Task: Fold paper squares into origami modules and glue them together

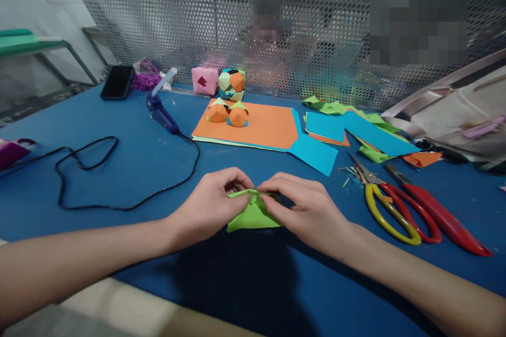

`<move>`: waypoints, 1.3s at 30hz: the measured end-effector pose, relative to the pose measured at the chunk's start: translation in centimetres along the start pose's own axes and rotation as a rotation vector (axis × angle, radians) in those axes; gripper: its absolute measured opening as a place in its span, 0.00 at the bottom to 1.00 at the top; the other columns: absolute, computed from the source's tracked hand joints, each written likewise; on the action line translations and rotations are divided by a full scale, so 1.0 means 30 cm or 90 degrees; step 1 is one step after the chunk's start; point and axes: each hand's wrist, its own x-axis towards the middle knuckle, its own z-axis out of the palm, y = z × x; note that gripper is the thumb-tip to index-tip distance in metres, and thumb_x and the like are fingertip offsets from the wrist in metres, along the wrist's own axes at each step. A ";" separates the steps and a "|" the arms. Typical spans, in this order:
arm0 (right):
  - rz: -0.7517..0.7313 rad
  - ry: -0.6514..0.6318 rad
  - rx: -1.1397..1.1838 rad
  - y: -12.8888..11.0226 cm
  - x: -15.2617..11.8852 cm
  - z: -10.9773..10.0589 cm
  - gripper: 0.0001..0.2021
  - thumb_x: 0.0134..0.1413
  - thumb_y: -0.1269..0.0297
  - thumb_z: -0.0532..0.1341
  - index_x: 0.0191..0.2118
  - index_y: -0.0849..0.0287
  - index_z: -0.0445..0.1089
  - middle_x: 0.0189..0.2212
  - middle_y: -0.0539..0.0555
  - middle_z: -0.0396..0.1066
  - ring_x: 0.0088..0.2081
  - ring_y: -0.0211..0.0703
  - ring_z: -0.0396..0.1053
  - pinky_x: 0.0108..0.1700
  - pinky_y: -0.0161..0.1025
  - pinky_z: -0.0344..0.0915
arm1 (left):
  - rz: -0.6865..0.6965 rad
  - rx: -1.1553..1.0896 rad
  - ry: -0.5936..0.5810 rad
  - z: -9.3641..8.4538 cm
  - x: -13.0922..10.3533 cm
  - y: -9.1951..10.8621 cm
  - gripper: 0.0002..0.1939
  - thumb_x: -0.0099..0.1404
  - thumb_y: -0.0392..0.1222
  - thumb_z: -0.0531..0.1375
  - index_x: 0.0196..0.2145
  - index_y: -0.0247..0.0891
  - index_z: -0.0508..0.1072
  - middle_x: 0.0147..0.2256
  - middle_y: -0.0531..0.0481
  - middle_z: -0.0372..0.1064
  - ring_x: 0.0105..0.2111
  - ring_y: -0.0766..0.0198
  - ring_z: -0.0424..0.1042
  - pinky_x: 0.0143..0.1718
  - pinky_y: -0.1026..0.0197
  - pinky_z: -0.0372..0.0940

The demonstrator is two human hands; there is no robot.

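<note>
A piece of bright green paper, folded along its upper edge, is held low over the front middle of the blue table. My left hand pinches its left part between thumb and fingers. On the other side my right hand pinches the fold, its fingertips close to those of the left. Beyond the hands lies a stack of orange, blue and pale green sheets. Two small folded orange paper pieces sit on that stack, and a blue paper piece overlaps its right corner.
Scissors and a red-handled cutter lie at right, near paper scraps. At left are a glue gun with its cord, and a phone. A pink paper cube and multicoloured paper ball stand against the perforated metal panel.
</note>
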 end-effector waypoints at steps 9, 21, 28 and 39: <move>-0.014 0.022 0.007 -0.003 -0.004 0.001 0.06 0.54 0.77 0.56 0.33 0.63 0.69 0.26 0.52 0.70 0.29 0.35 0.67 0.31 0.32 0.62 | 0.001 0.045 -0.022 0.001 0.007 -0.008 0.04 0.54 0.34 0.57 0.29 0.37 0.71 0.25 0.58 0.66 0.27 0.70 0.63 0.26 0.69 0.57; -0.079 -0.008 -0.035 -0.003 -0.015 0.011 0.07 0.57 0.75 0.54 0.33 0.62 0.68 0.26 0.54 0.70 0.28 0.36 0.66 0.30 0.32 0.62 | -0.007 0.114 -0.075 -0.007 0.002 0.001 0.04 0.51 0.32 0.54 0.26 0.36 0.68 0.22 0.59 0.61 0.25 0.71 0.59 0.24 0.68 0.53; -0.113 -0.041 -0.068 0.005 -0.028 0.011 0.08 0.59 0.73 0.53 0.33 0.62 0.68 0.28 0.54 0.70 0.30 0.37 0.66 0.32 0.33 0.62 | -0.029 0.168 -0.125 -0.024 0.000 0.021 0.07 0.54 0.36 0.54 0.28 0.37 0.72 0.22 0.57 0.61 0.24 0.69 0.58 0.24 0.67 0.53; -0.101 -0.037 -0.066 -0.004 -0.019 0.008 0.08 0.58 0.74 0.53 0.33 0.63 0.69 0.28 0.56 0.71 0.30 0.39 0.67 0.32 0.35 0.64 | 0.088 0.258 -0.069 -0.007 -0.007 0.013 0.08 0.56 0.35 0.53 0.22 0.35 0.70 0.23 0.54 0.67 0.25 0.68 0.64 0.29 0.66 0.56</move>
